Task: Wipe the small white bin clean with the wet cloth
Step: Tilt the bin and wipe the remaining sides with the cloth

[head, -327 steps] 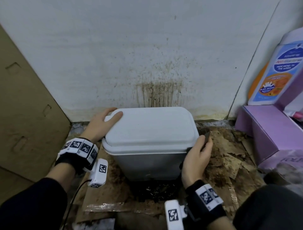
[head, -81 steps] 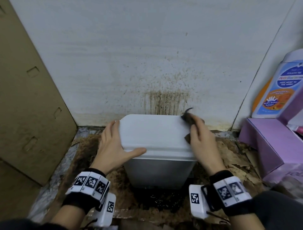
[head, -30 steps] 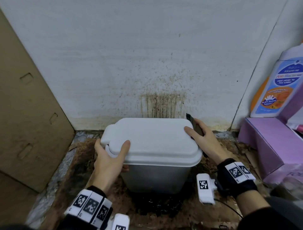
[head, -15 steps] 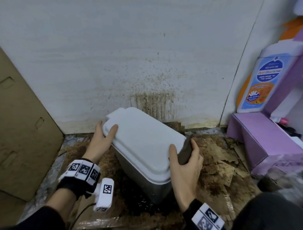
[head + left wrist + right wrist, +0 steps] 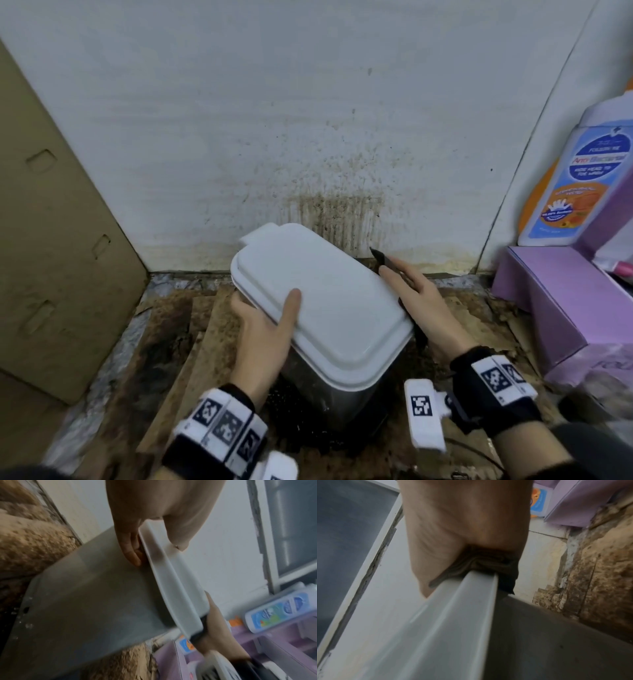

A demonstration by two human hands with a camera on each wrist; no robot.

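The small bin stands turned diagonally on the floor, with a white lid (image 5: 329, 301) over a grey body (image 5: 329, 394). My left hand (image 5: 270, 318) grips the lid's left edge, thumb on top and fingers (image 5: 130, 547) curled under the rim (image 5: 175, 588). My right hand (image 5: 404, 287) lies along the lid's right edge and holds the dark wet cloth (image 5: 381, 260) folded over the rim. In the right wrist view the cloth (image 5: 488, 563) is bunched between my palm and the lid's rim (image 5: 462, 608). Most of the cloth is hidden under that hand.
A brown-stained white wall (image 5: 335, 219) rises just behind the bin. Leaning cardboard (image 5: 51, 240) closes off the left. A purple box (image 5: 565, 301) and a soap bottle (image 5: 579, 185) stand at the right. Dirty, soggy cardboard (image 5: 205, 329) covers the floor around the bin.
My right hand has slid the cloth from the lid's near corner along the right rim toward the wall. My left hand has moved from the far corner to the near left edge.
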